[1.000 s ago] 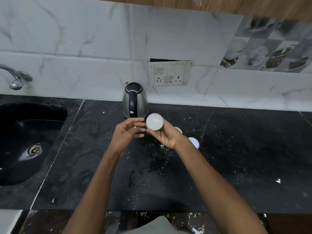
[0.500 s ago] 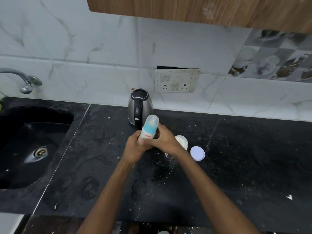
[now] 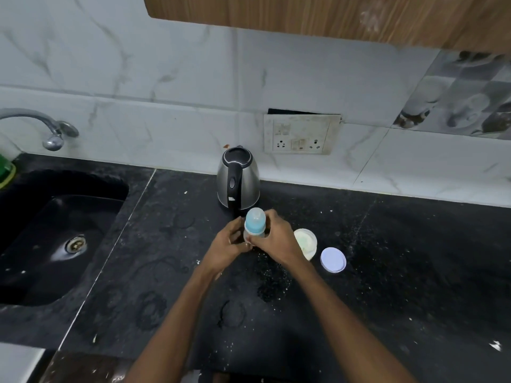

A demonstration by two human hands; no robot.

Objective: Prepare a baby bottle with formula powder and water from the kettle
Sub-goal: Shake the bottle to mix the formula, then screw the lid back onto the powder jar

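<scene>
Both hands, left hand (image 3: 226,246) and right hand (image 3: 276,239), grasped a capped baby bottle (image 3: 255,223) upright, near the kettle (image 3: 238,182).

At far left we see a black sink (image 3: 83,217) sunk into the speckled dark countertop (image 3: 414,272), a chrome tap (image 3: 47,128) arching above it. On the marble wall sits a switch-and-socket plate (image 3: 301,134) (rather grimy), under a wooden cabinet (image 3: 331,15).

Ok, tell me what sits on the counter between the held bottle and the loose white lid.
In the head view, the open formula container stands between the bottle and the lid.
</scene>
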